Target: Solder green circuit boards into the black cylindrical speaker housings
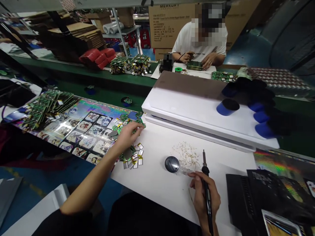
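Gripping a soldering iron (205,172) pen-style in our right hand (203,193), tip pointing up, we hover over a white workbench (157,190), just beside a scatter of pale crumbs (187,156) and a round dark tin (171,164). Our left hand (127,136) curls over small green circuit boards (124,157) at the bench's edge, touching them - whether it grips one, we cannot tell. Small foil pouch cells (136,160) with yellow tape lie just below that hand, among the boards. Stacked boards (46,108) sit farther left on a holographic printed mat (85,108). Across from us, a co-worker (199,42) works with both hands (187,57) over more boards (194,65) - separate from ours.
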Action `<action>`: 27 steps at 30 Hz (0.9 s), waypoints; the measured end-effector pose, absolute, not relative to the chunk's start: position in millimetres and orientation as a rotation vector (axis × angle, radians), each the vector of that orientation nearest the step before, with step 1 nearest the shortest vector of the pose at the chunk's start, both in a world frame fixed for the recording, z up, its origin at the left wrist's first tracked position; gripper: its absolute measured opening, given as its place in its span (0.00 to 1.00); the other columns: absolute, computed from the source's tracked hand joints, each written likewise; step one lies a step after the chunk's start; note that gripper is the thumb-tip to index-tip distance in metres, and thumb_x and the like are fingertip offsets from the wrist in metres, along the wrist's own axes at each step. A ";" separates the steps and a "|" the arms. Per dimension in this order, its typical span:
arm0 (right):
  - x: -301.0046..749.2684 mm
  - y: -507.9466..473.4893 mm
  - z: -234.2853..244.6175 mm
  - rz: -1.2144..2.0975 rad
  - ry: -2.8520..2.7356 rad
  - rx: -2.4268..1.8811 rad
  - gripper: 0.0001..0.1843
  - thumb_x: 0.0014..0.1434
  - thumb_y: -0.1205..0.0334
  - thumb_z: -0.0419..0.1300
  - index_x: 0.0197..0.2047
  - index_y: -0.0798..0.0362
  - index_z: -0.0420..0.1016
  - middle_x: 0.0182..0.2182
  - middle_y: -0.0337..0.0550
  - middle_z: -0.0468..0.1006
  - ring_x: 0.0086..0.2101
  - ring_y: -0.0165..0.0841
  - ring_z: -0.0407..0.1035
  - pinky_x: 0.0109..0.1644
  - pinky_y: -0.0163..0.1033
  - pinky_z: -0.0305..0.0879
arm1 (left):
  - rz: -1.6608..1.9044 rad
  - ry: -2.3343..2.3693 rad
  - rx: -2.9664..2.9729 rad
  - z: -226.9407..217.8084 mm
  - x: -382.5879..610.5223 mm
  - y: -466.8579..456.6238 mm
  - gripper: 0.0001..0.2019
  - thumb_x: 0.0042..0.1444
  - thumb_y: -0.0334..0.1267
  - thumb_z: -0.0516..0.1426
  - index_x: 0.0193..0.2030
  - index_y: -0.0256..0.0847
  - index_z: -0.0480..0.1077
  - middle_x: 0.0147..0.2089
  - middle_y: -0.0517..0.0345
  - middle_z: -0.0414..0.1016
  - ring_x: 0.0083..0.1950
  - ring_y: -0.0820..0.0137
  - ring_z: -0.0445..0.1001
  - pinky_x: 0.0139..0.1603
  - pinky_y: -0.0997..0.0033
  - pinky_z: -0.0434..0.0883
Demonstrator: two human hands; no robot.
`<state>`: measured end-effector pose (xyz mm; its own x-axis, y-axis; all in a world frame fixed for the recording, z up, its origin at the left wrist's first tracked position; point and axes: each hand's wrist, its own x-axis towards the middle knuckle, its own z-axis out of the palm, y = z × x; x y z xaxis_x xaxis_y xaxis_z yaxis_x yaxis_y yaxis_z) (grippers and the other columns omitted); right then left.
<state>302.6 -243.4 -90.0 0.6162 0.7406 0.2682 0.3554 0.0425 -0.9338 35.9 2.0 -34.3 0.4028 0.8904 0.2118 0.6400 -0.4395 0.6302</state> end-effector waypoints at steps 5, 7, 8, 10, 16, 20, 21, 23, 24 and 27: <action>304.8 -244.7 -93.1 0.359 -0.953 -1.552 0.07 0.70 0.57 0.64 0.48 0.50 0.80 0.35 0.42 0.87 0.22 0.28 0.74 0.25 0.33 0.70 | 0.400 1.513 2.428 -45.2 18.3 62.4 0.22 0.71 0.41 0.50 0.64 0.39 0.78 0.48 0.44 0.72 0.54 0.52 0.74 0.58 0.51 0.73; 304.7 -244.9 -94.0 0.357 -0.944 -1.571 0.07 0.70 0.58 0.63 0.48 0.50 0.79 0.36 0.41 0.87 0.23 0.28 0.74 0.25 0.33 0.70 | 0.251 1.447 2.507 -47.0 16.3 72.5 0.24 0.69 0.40 0.50 0.66 0.39 0.76 0.51 0.41 0.70 0.57 0.48 0.72 0.61 0.48 0.72; 304.4 -244.7 -94.3 0.354 -0.939 -1.583 0.07 0.70 0.58 0.63 0.48 0.50 0.79 0.36 0.41 0.87 0.23 0.28 0.74 0.26 0.33 0.70 | 0.215 1.428 2.517 -46.6 15.8 76.0 0.24 0.69 0.41 0.50 0.66 0.39 0.76 0.53 0.40 0.69 0.59 0.47 0.71 0.62 0.47 0.71; 303.6 -243.7 -94.2 0.333 -0.939 -1.594 0.07 0.70 0.58 0.63 0.48 0.50 0.79 0.35 0.41 0.87 0.23 0.28 0.74 0.25 0.33 0.69 | 0.195 1.413 2.499 -42.6 14.7 81.4 0.22 0.67 0.42 0.53 0.63 0.38 0.76 0.57 0.39 0.69 0.59 0.47 0.72 0.63 0.48 0.71; 302.2 -247.1 -92.3 0.266 -0.959 -1.572 0.06 0.70 0.60 0.63 0.47 0.50 0.79 0.35 0.42 0.88 0.22 0.28 0.74 0.23 0.34 0.69 | 0.230 1.323 2.327 -7.4 5.3 78.6 0.16 0.60 0.53 0.61 0.42 0.41 0.73 0.44 0.50 0.78 0.44 0.58 0.76 0.46 0.63 0.72; 303.2 -256.0 -91.8 0.177 -0.977 -1.604 0.09 0.68 0.61 0.66 0.50 0.51 0.79 0.38 0.45 0.88 0.31 0.34 0.81 0.33 0.39 0.79 | 0.554 1.247 2.106 17.2 -2.3 45.3 0.17 0.57 0.54 0.66 0.38 0.42 0.72 0.40 0.53 0.80 0.39 0.63 0.76 0.41 0.66 0.72; 303.3 -257.3 -90.8 0.148 -0.985 -1.589 0.11 0.67 0.62 0.67 0.51 0.51 0.79 0.39 0.46 0.88 0.34 0.37 0.83 0.37 0.42 0.81 | 0.669 1.204 2.030 20.5 -1.9 34.3 0.17 0.56 0.52 0.68 0.37 0.43 0.71 0.39 0.53 0.79 0.40 0.63 0.77 0.41 0.66 0.74; 302.5 -257.5 -86.2 0.113 -0.998 -1.512 0.16 0.65 0.65 0.68 0.55 0.50 0.77 0.43 0.47 0.88 0.41 0.41 0.84 0.40 0.46 0.83 | 0.887 1.093 1.839 21.9 4.0 11.4 0.18 0.52 0.49 0.72 0.37 0.43 0.70 0.39 0.54 0.78 0.42 0.63 0.78 0.42 0.66 0.77; 301.5 -256.3 -82.4 0.103 -1.005 -1.456 0.18 0.64 0.67 0.68 0.56 0.50 0.76 0.45 0.48 0.87 0.42 0.41 0.84 0.41 0.47 0.83 | 0.979 1.040 1.734 20.1 9.8 -0.1 0.19 0.51 0.47 0.74 0.37 0.43 0.69 0.39 0.55 0.77 0.42 0.64 0.78 0.42 0.67 0.78; 295.2 -248.8 -66.5 0.064 -1.044 -1.313 0.26 0.60 0.73 0.70 0.59 0.48 0.73 0.48 0.48 0.86 0.44 0.42 0.84 0.42 0.49 0.84 | 1.110 0.913 1.428 7.0 38.1 -34.7 0.20 0.50 0.42 0.75 0.41 0.43 0.71 0.40 0.58 0.75 0.40 0.69 0.78 0.37 0.73 0.79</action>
